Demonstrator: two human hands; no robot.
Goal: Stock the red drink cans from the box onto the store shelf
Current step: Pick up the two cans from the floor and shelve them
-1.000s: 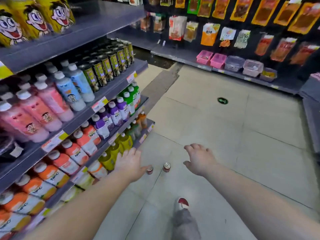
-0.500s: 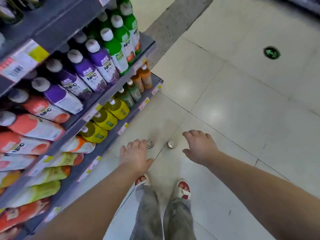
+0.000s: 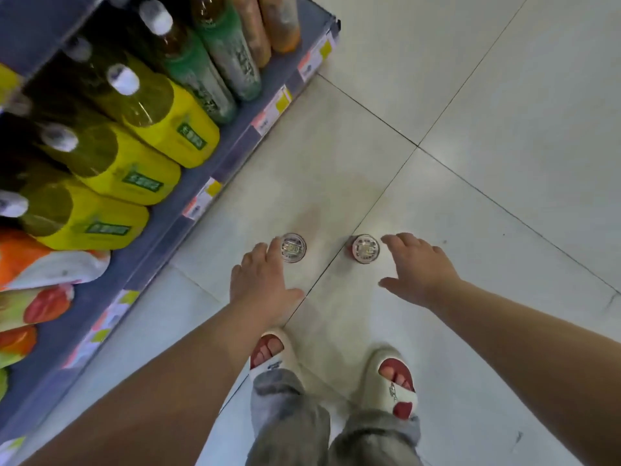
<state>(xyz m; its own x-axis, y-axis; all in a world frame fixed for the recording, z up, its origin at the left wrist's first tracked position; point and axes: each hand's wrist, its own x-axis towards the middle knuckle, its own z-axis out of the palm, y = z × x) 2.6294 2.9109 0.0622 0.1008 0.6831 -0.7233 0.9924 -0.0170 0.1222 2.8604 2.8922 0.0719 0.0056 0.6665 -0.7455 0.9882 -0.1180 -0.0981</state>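
Cans stand upright on the floor tiles just out from the bottom shelf (image 3: 201,193): left can (image 3: 293,247) nearer it, right can (image 3: 366,248) farther. Left hand (image 3: 265,284) and right hand (image 3: 418,269), both spread wide and empty, flank them, likely so each takes one.

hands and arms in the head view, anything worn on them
Nothing is worn: the left hand and the right hand are bare, with no gloves, rings or watch to be seen. Both forearms are bare too, with no sleeve as far up as the picture shows.
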